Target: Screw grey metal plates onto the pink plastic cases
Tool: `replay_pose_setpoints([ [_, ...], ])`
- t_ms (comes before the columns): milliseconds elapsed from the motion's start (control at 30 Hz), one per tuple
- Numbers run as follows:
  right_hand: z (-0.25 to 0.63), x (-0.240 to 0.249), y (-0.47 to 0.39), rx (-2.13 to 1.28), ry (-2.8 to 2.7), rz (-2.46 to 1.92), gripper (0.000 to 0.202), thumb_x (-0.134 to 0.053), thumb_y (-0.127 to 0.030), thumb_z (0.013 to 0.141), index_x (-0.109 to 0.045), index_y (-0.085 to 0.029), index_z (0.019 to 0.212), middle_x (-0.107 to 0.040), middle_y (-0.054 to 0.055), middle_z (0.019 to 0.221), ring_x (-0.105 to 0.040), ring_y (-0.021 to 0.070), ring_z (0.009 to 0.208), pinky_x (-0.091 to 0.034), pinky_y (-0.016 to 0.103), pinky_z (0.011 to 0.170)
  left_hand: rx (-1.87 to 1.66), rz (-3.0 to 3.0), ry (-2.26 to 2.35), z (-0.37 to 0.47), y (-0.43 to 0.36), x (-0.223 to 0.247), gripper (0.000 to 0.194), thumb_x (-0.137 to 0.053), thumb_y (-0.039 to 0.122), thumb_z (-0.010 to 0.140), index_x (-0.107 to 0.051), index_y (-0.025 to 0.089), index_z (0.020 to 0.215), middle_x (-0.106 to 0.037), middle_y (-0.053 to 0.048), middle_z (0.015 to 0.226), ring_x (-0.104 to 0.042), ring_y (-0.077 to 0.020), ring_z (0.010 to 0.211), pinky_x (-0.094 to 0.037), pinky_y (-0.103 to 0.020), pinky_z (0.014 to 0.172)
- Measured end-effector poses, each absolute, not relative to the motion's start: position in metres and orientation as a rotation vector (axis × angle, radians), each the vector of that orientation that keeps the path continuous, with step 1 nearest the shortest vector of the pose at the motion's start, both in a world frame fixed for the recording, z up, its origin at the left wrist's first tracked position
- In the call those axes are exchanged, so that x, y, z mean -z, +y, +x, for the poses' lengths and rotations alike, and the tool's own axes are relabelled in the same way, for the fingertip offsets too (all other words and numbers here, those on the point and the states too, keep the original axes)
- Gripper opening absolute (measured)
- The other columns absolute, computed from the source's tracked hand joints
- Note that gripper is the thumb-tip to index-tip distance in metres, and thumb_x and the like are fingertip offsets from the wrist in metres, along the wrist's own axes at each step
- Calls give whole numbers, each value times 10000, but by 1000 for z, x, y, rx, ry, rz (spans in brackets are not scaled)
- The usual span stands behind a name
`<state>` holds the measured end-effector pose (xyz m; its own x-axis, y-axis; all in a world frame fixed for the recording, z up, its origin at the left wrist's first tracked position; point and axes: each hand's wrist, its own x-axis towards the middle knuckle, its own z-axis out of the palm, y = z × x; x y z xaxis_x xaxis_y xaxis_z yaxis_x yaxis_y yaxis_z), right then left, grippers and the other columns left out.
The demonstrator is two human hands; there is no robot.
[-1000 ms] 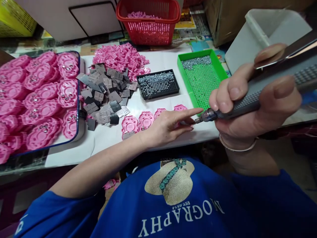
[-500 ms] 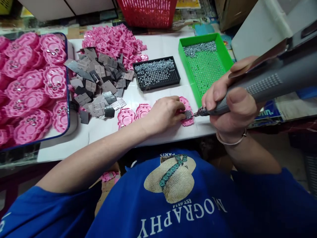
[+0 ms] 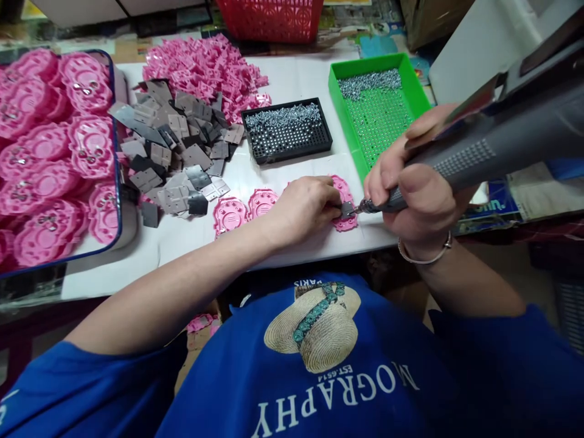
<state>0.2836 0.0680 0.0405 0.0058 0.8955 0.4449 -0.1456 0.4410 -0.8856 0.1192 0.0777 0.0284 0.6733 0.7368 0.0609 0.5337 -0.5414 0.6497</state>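
Observation:
A grey electric screwdriver [image 3: 502, 131] is wrapped in my right hand [image 3: 417, 182], which is closed around its front end. Its bit points left and meets the edge of a small grey metal plate [image 3: 347, 210]. That plate lies on a pink plastic housing [image 3: 343, 187] close to the table's front edge. My left hand [image 3: 310, 207] is closed, its bent fingers pressing the plate against the housing; the fingertips are partly hidden. Left of this hand, two more pink housings [image 3: 229, 214] lie in a row, partly behind my forearm.
Behind my hands stand a black tray of screws [image 3: 289, 152] and a green tray of screws [image 3: 413, 82]. Metal plates [image 3: 182, 143] and small pink parts [image 3: 196, 67] lie heaped to the left. A blue-rimmed tray [image 3: 119, 231] of pink housings fills the far left; a red basket [image 3: 269, 21] stands behind.
My right hand and the screwdriver have shifted slightly left, and the tool's body has tilted a little. My left hand stays on the plate. The view has moved slightly.

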Motion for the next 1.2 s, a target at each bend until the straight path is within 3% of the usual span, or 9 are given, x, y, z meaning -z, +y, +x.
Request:
replay_pose_setpoints([
  [133,282,-37,73,-918,-1381,-621,300,-775,-405,711,-547,-287,866,-551,-41,683,-447,99,458,-443,286,455,-468,2281,934,120,79,-26,166,-604,83,840,-763,126,829,-724,-68,912,-654,-154,823,-476,-258,753],
  [233,279,-37,75,-950,-1357,-619,328,-768,-418,706,-500,-266,823,-503,-60,606,-392,88,397,-406,275,402,-465,2310,944,121,79,-25,171,-599,78,831,-762,123,811,-726,-72,893,-657,-159,820,-478,-261,757],
  [400,282,-53,76,-1080,-1325,-656,353,-777,-415,679,-570,-279,931,-519,-69,605,-417,94,387,-380,278,385,-463,2371,938,121,79,-25,181,-589,105,843,-756,133,778,-703,-60,836,-631,-147,763,-464,-254,723],
  [567,291,-79,83,-787,-1252,-616,250,-756,-363,727,-628,-270,921,-455,-53,592,-429,94,409,-323,279,353,-394,2447,952,119,81,-26,194,-593,132,876,-757,129,774,-660,-60,764,-606,-157,740,-437,-262,685],
  [700,307,-80,95,-575,-1205,-630,181,-738,-330,751,-676,-277,913,-466,-33,591,-420,87,410,-295,274,365,-421,2549,1009,115,75,-32,199,-563,172,923,-754,126,896,-670,-89,849,-614,-198,833,-455,-296,712],
  [867,327,-61,104,-587,-1203,-670,218,-767,-335,734,-698,-291,936,-522,-38,588,-433,89,403,-299,268,369,-542,2789,866,115,37,-39,252,-482,158,975,-702,95,1081,-696,-111,942,-601,-201,812,-505,-330,733],
  [1033,332,-51,105,-627,-1163,-676,233,-778,-318,711,-705,-279,930,-516,-51,578,-440,79,398,-337,247,371,-399,3026,695,121,2,-30,356,-560,142,929,-618,18,1258,-653,-189,1278,-640,-272,1045,-553,-361,817],
  [1200,328,-47,104,-612,-1087,-694,244,-790,-332,692,-707,-291,917,-471,-53,578,-394,64,387,-304,232,346,-326,3072,769,123,-5,-24,414,-562,188,936,-584,5,1307,-593,-208,1376,-613,-299,1154,-546,-371,892],
])
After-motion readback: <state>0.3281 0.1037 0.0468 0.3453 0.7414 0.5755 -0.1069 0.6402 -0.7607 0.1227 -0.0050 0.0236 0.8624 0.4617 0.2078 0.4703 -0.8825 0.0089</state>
